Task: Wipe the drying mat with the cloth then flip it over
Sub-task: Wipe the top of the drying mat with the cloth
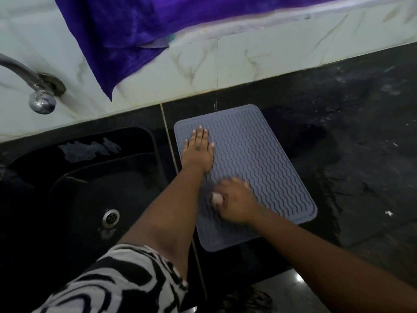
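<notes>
A grey drying mat with wavy ridges lies flat on the black counter, ridged side up. My left hand rests flat on its far left part, fingers spread, pressing it down. My right hand is over the mat's near left part, blurred, closed on a small pale cloth of which only a bit shows by the thumb.
A black sink with a metal drain sits left of the mat. A chrome tap juts from the white tiled wall. A purple cloth hangs over the tiles. The black counter extends right, wet in patches.
</notes>
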`<state>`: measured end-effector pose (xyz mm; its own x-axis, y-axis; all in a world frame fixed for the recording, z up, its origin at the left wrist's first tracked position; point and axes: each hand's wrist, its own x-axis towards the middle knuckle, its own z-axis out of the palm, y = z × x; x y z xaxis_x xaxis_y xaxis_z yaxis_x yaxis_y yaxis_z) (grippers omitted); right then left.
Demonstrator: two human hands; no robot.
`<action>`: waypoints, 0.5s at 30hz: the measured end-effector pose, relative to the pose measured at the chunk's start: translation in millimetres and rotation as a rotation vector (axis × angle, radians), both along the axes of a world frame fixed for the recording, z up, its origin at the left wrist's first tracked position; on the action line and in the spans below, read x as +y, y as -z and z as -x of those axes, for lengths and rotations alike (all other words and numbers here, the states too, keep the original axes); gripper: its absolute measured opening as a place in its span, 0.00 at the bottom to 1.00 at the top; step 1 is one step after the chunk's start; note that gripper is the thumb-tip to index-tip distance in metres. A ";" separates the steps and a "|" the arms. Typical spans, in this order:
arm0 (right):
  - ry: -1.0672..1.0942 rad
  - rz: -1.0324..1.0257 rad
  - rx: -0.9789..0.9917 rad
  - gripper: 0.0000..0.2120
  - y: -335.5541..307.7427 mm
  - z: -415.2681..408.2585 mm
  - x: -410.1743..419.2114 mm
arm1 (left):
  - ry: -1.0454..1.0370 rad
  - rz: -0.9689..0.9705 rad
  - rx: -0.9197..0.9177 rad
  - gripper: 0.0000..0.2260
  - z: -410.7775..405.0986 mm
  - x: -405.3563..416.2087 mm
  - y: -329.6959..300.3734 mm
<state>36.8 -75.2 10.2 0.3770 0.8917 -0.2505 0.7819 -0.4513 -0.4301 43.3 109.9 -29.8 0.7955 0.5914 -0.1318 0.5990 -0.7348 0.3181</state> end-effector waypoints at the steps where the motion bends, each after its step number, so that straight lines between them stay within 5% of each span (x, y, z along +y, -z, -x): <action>1: -0.023 -0.004 0.012 0.15 4.2 6.4 -15.7 | -0.002 -0.007 0.001 0.25 -1.3 1.4 1.6; 7: -0.138 0.168 0.165 0.16 -18.6 39.9 -83.3 | 0.032 0.062 0.059 0.26 -2.5 4.1 -6.1; 9: -0.022 0.225 0.518 0.11 -39.8 21.0 -77.4 | 0.082 0.109 0.139 0.28 -3.9 10.0 -16.0; 12: 0.437 -0.072 0.963 0.13 -73.4 -29.1 -58.5 | 0.094 0.260 0.171 0.32 -10.6 25.2 -40.1; 15: 0.615 -0.205 0.704 0.09 -83.5 -79.8 -26.3 | -0.032 0.228 -0.020 0.26 -13.2 40.4 -53.9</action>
